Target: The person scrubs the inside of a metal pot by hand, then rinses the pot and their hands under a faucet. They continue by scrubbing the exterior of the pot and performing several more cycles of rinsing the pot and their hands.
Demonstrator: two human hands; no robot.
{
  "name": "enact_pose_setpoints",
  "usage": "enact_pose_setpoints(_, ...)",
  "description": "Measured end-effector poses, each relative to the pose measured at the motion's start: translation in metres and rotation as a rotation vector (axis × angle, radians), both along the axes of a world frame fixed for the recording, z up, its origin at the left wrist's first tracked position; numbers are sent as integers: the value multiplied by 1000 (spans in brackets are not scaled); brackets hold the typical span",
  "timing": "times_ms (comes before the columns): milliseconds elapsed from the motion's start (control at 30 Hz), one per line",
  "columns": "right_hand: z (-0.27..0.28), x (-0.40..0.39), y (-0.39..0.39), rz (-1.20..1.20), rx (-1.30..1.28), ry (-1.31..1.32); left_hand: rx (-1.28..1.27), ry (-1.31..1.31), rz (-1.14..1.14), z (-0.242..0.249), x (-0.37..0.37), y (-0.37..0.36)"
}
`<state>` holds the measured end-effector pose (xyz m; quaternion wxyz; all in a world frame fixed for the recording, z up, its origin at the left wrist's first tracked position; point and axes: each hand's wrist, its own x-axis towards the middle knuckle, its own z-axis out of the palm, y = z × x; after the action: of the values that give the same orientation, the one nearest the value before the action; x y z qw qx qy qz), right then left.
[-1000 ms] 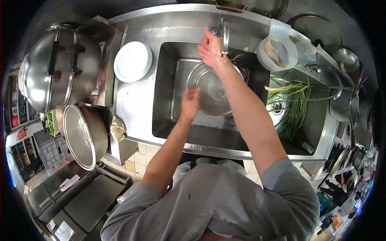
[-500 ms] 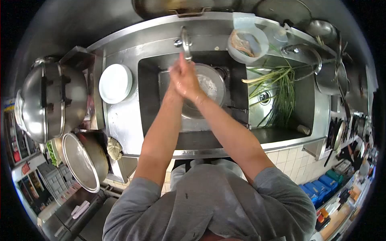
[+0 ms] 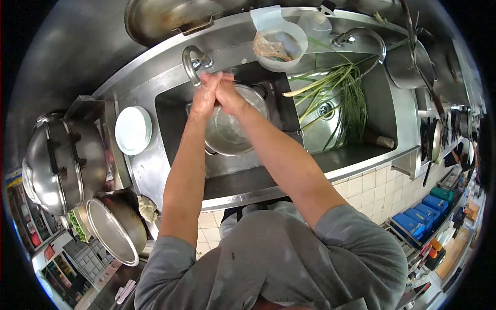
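While the left hand (image 3: 204, 98) and right hand (image 3: 227, 95) met at the curved faucet's (image 3: 187, 61) spout, they pressed narrowly together; I could not tell what their palms held. Near them, the metal pot (image 3: 235, 132) sat in the left sink basin (image 3: 227, 168). White plates (image 3: 133, 130) stood stacked on the tabletop (image 3: 146, 169); scallions (image 3: 347, 98) lay rightward.

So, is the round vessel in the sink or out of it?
In: the round vessel is inside the left basin, whose floor and dark walls show around it.
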<state>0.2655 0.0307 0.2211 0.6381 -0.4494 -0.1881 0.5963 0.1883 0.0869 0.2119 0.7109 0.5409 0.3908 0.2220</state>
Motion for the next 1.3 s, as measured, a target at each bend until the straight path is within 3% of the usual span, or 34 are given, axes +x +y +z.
enact_pose_setpoints(133,-34,-10,15,-163,350,-356,69,-2,126,13,-1,-2)
enact_pose_setpoints(200,-70,-21,21,-284,585,-534,344,-29,115,18,-7,-14)
enact_pose_setpoints(233,-81,-29,15,-144,551,-32,368,160,106,15,-14,-22)
enact_pose_setpoints(267,-94,-36,10,-99,447,486,368,165,111,5,-25,-33)
enact_pose_setpoints(333,-89,-21,-55,255,231,-1244,609,440,50,-30,-50,-61)
enact_pose_setpoints(400,-114,-26,-98,137,-133,-1348,666,625,289,-76,-92,-81)
enact_pose_setpoints(467,-121,-9,-137,444,-502,-1215,538,699,608,-189,-161,-90)
enact_pose_setpoints(500,-137,-2,-159,387,-535,-1171,528,705,615,-189,-171,-99)
enact_pose_setpoints(567,-182,4,-194,341,-564,-1124,-514,492,580,-182,-185,-112)
enact_pose_setpoints(600,-204,2,-208,256,-656,-1067,-516,497,583,-177,-185,-111)
enact_pose_setpoints(667,-206,-1,-208,162,-739,-1013,-921,-78,764,-171,-167,-97)
enact_pose_setpoints(700,-192,-7,-202,85,-759,-690,-812,-88,806,-184,-159,-94)
enact_pose_setpoints(767,-185,-1,-190,2,-754,-372,-742,-108,865,-157,-139,-92)
enact_pose_setpoints(867,-196,4,-174,-40,-774,-198,-635,-174,851,-77,-103,-103)
enact_pose_setpoints(933,-195,13,-175,10,-925,-131,-454,-348,585,-39,-74,-115)
enact_pose_setpoints(1000,-213,13,-183,46,-880,-56,-277,-405,354,-24,-52,-132)
enact_pose_setpoints(1067,-229,7,-191,357,-1147,533,-283,-422,295,-3,-34,-147)
enact_pose_setpoints(1133,-241,-19,-207,371,-1006,485,-276,-399,266,7,-29,-158)
enact_pose_setpoints(1200,-267,-41,-210,705,-845,556,-266,-373,243,9,-32,-163)
enact_pose_setpoints(1233,-228,-37,-201,844,-817,465,-260,-375,239,7,-34,-165)
enact_pose_setpoints(1300,-223,-44,-199,847,-793,383,-248,-380,239,7,-39,-166)
